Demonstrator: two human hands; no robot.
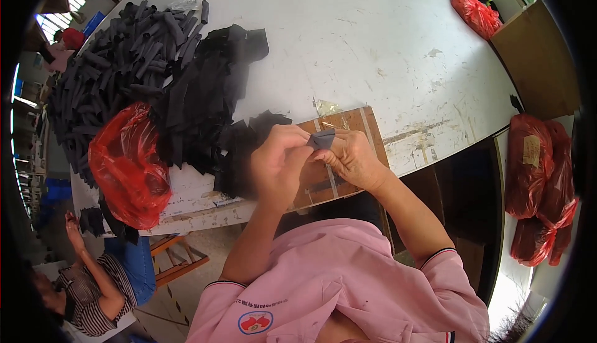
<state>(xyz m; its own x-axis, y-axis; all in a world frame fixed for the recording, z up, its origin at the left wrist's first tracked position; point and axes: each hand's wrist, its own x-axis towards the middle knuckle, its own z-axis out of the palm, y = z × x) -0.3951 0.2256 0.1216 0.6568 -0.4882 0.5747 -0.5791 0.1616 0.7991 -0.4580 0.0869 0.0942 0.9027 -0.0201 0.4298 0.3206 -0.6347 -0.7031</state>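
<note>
Between my two hands, over a wooden board (pixel 372 133) at the table's near edge, is a small folded piece of dark grey fabric (pixel 323 138). My left hand (pixel 278 161) pinches its left side, the fingers curled and partly hiding one another. From the other side, my right hand (pixel 356 160) grips the fabric with thumb and fingers closed. Flat black fabric pieces (pixel 205 82) lie in a loose heap beside and beyond my left hand. Farther left spreads a large pile of rolled dark grey fabric pieces (pixel 99 85).
A red plastic bag (pixel 130 169) rests on the table's left near part. Scraps of clear plastic (pixel 328 108) lie behind the board. Red bags (pixel 528 169) hang at the right, near a brown cardboard box (pixel 538 57). Another person (pixel 93 287) sits at the lower left.
</note>
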